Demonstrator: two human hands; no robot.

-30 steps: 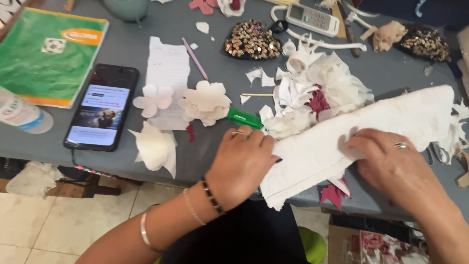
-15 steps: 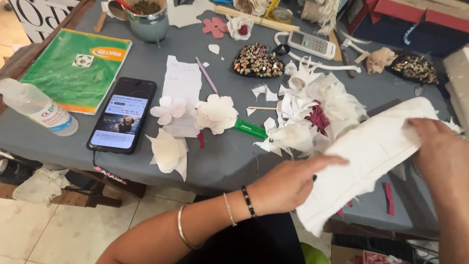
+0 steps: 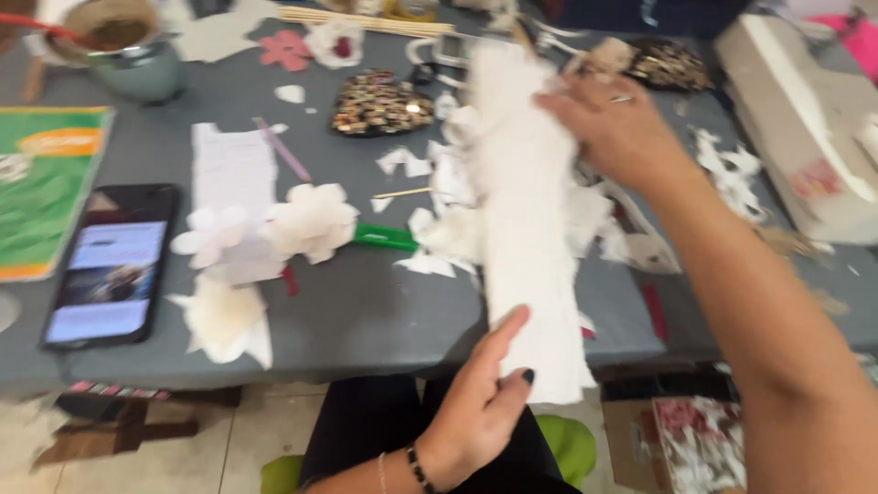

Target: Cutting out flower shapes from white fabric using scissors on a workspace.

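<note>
Since the earlier frames the long white strip of soft paper (image 3: 526, 229) has turned — it lay across the front edge of the grey surface (image 3: 366, 311), and now it runs lengthwise, away from the person. At its near end the left hand (image 3: 480, 402) holds it, thumb on top and fingers underneath; at the far end the right hand (image 3: 613, 123) pinches it with the fingers closed on the edge.

I judge the strip to be very light, limp and easy to tear, with ragged edges; it should be held at both ends, as now, because the middle would sag.

From left to right I count: one green booklet (image 3: 41, 183), one black smartphone with lit screen (image 3: 110, 265), three white paper flowers (image 3: 311, 220) close together, one green marker pen (image 3: 384, 238), one dark glittering heart-shaped piece (image 3: 380, 105) — a second similar one seems to lie beyond the right hand, though it is blurred. The small white paper scraps (image 3: 412, 165) are too many and too blurred to count.
</note>
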